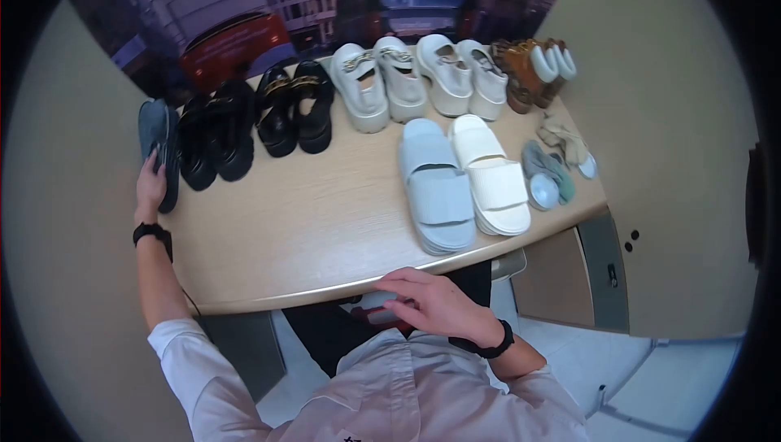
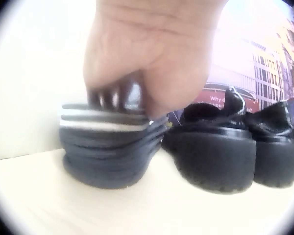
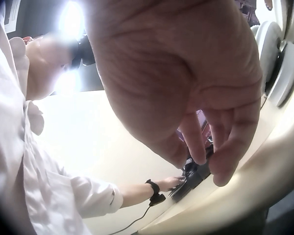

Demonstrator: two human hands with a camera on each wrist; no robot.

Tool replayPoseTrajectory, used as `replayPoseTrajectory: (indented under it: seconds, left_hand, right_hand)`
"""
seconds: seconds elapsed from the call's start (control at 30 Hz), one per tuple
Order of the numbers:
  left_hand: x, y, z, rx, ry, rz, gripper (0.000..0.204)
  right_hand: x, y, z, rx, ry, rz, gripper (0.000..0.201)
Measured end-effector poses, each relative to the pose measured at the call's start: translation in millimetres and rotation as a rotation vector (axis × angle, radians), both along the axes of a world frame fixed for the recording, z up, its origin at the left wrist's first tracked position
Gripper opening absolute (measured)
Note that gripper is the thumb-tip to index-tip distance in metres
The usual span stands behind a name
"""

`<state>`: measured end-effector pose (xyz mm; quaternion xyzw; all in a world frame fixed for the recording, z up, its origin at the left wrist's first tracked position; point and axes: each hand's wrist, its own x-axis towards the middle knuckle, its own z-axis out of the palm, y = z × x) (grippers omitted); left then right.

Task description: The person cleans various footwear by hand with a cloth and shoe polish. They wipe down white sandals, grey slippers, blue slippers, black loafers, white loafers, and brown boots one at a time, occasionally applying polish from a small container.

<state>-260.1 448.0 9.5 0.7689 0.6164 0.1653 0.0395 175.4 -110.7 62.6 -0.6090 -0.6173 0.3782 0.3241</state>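
My left hand [image 1: 151, 188] reaches to the table's far left and grips a dark blue slipper [image 1: 169, 190]. In the left wrist view, the hand [image 2: 152, 54] comes down over its glossy dark strap, the thumb side reaching down by the right edge. The thick layered sole [image 2: 105, 161] carries a white stripe, and the fingertips are hidden. My right hand [image 1: 435, 302] hovers at the table's front edge with loosely bent fingers and holds nothing. Nearest to it are a light blue slide [image 1: 439, 194] and a white slide [image 1: 498, 190], side by side.
Black shoes [image 1: 232, 137] stand right beside the dark slipper, with black chain-trimmed shoes [image 1: 313, 113] after them. White platform shoes [image 1: 362, 92] line the back edge. Brown furry footwear [image 1: 521, 68] occupies the back right corner. Small grey-green footwear [image 1: 553, 174] lies at the right edge.
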Motion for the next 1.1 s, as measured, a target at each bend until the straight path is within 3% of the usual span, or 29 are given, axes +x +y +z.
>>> replayPoseTrajectory:
  seconds: [0.07, 0.17, 0.2, 0.27, 0.33, 0.37, 0.4, 0.5, 0.57, 0.67, 0.8, 0.9, 1.0, 1.1]
  left_hand:
    - [3.4, -7.0, 23.4, -0.094, -0.069, 0.032, 0.057]
    - [23.0, -27.3, 44.7, 0.334, -0.036, 0.043, 0.059]
    - [34.5, -47.7, 52.3, 0.554, -0.101, -0.017, 0.05]
    - [78.1, -119.4, 85.5, 0.329, -0.435, -0.108, 0.041]
    - [127.6, -185.3, 90.9, 0.095, -0.701, -0.245, 0.034]
    - [153.3, -216.5, 86.5, -0.025, -0.798, -0.342, 0.031]
    - [181.2, -245.4, 79.6, -0.132, -0.807, -0.398, 0.029]
    - [254.8, -311.2, 39.7, -0.44, -0.87, -0.518, 0.032]
    - [294.6, -342.8, 26.6, -0.581, -0.882, -0.533, 0.04]
    - [335.0, -363.1, 13.0, -0.704, -0.831, -0.521, 0.057]
    - [367.6, -379.3, 22.2, -0.9, -0.734, -0.621, 0.079]
    - [378.9, -383.3, 23.4, -0.846, -0.694, -0.578, 0.083]
    - [384.5, -370.9, -5.2, -0.72, -0.605, -0.527, 0.084]
    - [383.4, -372.1, 8.5, -0.875, -0.703, -0.546, 0.081]
  right_hand:
    - [3.7, -7.5, -1.3, 0.038, 0.008, 0.01, 0.038]
    - [18.5, -22.8, 14.5, 0.001, 0.02, -0.028, 0.034]
    - [27.3, -29.8, 16.5, 0.045, 0.005, -0.071, 0.034]
    - [52.5, -46.9, 21.2, 0.131, -0.021, -0.143, 0.032]
    - [86.0, -61.5, 29.9, 0.277, -0.052, -0.38, 0.028]
    - [104.2, -71.4, 28.4, 0.168, 0.093, -0.601, 0.028]
    - [114.1, -72.9, 39.4, 0.15, 0.077, -0.819, 0.032]
    - [137.6, -71.1, 42.8, 0.239, -0.229, -0.904, 0.04]
    - [135.5, -66.2, 38.9, 0.18, -0.315, -0.848, 0.054]
    - [134.1, -56.9, 13.6, 0.227, -0.477, -0.736, 0.068]
    - [134.4, -44.8, -5.3, 0.217, -0.461, -0.811, 0.074]
    - [135.8, -37.7, -15.3, 0.209, -0.406, -0.876, 0.077]
    - [143.6, -36.3, -26.4, 0.172, -0.396, -0.954, 0.077]
    - [147.7, -31.3, -38.3, 0.139, -0.378, -0.962, 0.076]
